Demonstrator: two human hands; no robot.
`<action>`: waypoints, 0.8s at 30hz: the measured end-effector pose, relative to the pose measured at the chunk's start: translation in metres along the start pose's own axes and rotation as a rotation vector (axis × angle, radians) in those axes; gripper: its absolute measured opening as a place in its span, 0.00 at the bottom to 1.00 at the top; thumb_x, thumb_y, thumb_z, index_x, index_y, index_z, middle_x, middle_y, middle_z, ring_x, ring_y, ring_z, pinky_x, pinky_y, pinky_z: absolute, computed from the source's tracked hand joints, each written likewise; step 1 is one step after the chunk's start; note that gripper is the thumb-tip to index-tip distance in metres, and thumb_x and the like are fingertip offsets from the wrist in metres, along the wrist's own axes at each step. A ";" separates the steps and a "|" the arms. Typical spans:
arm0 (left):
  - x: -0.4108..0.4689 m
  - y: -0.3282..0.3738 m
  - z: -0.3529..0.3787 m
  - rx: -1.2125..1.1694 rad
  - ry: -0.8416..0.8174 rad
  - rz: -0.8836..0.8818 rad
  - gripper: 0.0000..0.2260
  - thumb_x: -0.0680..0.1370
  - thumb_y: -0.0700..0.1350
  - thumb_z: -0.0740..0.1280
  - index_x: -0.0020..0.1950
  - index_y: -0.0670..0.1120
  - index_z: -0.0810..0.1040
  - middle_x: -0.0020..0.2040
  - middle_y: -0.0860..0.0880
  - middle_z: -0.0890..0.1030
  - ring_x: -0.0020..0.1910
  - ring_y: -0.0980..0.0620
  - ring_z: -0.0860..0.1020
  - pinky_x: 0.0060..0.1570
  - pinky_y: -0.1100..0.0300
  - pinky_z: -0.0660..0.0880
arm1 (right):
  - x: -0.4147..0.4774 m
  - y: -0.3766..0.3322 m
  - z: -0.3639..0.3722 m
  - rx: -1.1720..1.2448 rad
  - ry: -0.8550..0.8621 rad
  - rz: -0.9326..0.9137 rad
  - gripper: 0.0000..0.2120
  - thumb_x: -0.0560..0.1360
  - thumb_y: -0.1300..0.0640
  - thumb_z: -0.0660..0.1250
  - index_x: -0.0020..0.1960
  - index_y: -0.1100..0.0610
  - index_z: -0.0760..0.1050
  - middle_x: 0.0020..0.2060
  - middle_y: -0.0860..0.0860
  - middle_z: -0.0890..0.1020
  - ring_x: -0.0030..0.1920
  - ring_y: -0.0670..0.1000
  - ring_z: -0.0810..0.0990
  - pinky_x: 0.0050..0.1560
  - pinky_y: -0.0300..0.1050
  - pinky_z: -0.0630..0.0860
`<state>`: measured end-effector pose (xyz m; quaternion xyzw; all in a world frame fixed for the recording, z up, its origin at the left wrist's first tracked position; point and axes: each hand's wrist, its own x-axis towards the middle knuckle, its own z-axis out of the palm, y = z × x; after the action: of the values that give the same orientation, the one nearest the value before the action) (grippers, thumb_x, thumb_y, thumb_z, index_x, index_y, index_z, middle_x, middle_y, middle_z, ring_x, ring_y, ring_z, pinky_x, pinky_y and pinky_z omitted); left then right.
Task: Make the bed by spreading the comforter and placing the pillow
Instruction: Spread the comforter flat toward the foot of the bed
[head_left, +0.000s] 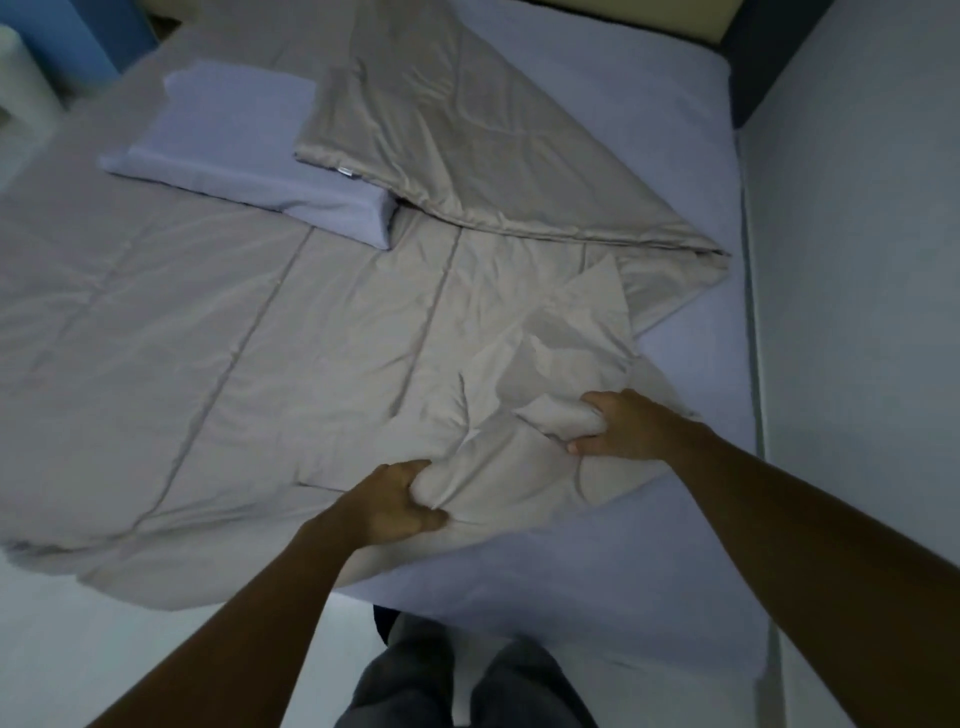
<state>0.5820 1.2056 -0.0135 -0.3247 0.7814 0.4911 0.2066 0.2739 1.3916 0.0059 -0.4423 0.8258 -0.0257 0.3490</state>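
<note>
At the far left a white object stands beside a blue wall panel, too blurred to name. The beige comforter covers the left and middle of the bed, its left edge hanging over the side, with stitched seams running diagonally across it. A pale lilac pillow lies on top of the comforter toward the upper left, and its right end is tucked under a folded-over flap of the same comforter. That flap runs diagonally to a bunched corner near the right edge of the mattress. The left hand has its grip closed on a pinch of comforter fabric near the bed's near edge, thumb below and fingers curled over. Just to the right, the right hand is clenched around a crumpled fold of the comforter. Farther right, the lilac fitted sheet lies bare, meeting a pale wall. Dark trouser legs show at the bottom.
</note>
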 end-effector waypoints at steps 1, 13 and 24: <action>-0.004 0.005 0.011 -0.008 -0.006 0.002 0.32 0.65 0.60 0.77 0.67 0.55 0.73 0.63 0.51 0.79 0.58 0.52 0.77 0.61 0.56 0.74 | -0.014 0.007 0.002 0.024 -0.004 0.004 0.26 0.65 0.32 0.74 0.48 0.51 0.73 0.46 0.49 0.82 0.47 0.52 0.81 0.53 0.51 0.79; -0.074 0.061 0.210 0.090 -0.033 0.054 0.20 0.68 0.55 0.77 0.58 0.52 0.81 0.50 0.57 0.82 0.51 0.56 0.80 0.40 0.80 0.67 | -0.208 0.103 0.100 0.198 -0.033 -0.067 0.26 0.65 0.37 0.77 0.54 0.50 0.73 0.45 0.49 0.82 0.46 0.49 0.82 0.52 0.53 0.80; -0.120 0.060 0.292 0.422 -0.280 0.060 0.24 0.72 0.58 0.74 0.64 0.50 0.77 0.62 0.49 0.80 0.59 0.51 0.77 0.56 0.62 0.70 | -0.333 0.140 0.226 0.236 -0.426 0.335 0.55 0.58 0.30 0.74 0.79 0.45 0.58 0.73 0.50 0.71 0.67 0.54 0.73 0.67 0.48 0.72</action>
<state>0.6251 1.5242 -0.0249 -0.1797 0.8397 0.3635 0.3613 0.4306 1.7858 -0.0297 -0.2514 0.7869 0.0298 0.5628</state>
